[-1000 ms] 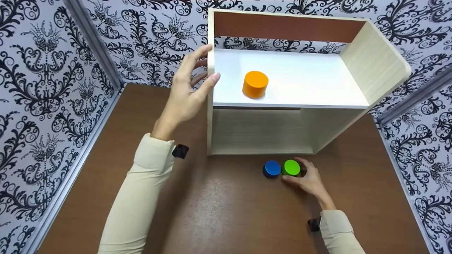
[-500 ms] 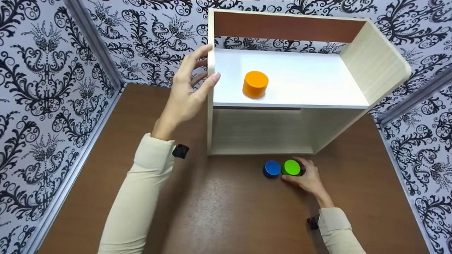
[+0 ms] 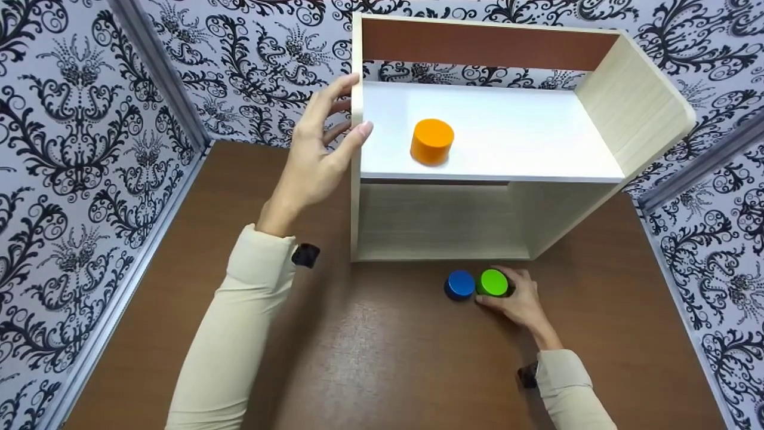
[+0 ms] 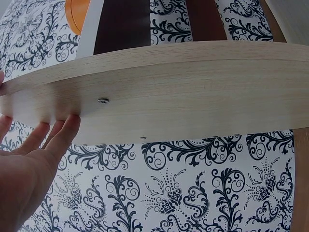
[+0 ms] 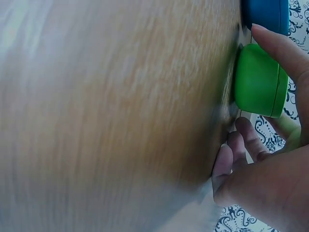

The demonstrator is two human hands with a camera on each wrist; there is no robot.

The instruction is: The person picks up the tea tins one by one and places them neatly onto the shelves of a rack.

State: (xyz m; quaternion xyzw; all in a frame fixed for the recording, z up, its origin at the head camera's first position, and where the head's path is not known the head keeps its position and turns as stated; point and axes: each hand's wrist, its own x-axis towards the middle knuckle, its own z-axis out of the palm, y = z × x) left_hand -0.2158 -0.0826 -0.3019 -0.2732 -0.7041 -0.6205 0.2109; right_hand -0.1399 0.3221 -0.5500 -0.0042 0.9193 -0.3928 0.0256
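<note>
My left hand [image 3: 313, 155] stands upright with straight fingers against the left side panel of a light wooden shelf unit [image 3: 356, 197]. In the left wrist view its fingertips [image 4: 58, 133] touch that panel [image 4: 183, 92]. An orange cylinder [image 3: 431, 141] stands on the white shelf board [image 3: 525, 137]. On the brown table [image 3: 382, 358], in front of the unit, a blue cylinder [image 3: 459, 285] and a green cylinder [image 3: 493, 282] stand side by side. My right hand [image 3: 520, 301] grips the green cylinder [image 5: 258, 82], thumb on one side and fingers [image 5: 241, 145] curled round the other.
The lower compartment [image 3: 441, 221] of the unit holds nothing. Patterned black-and-white walls [image 3: 77, 149] close in the table on the left, back and right. The blue cylinder [image 5: 268, 14] touches the green one.
My right sleeve has crept slightly forward towards the shelf unit. The hand stays round the green cylinder and the left hand has not moved.
</note>
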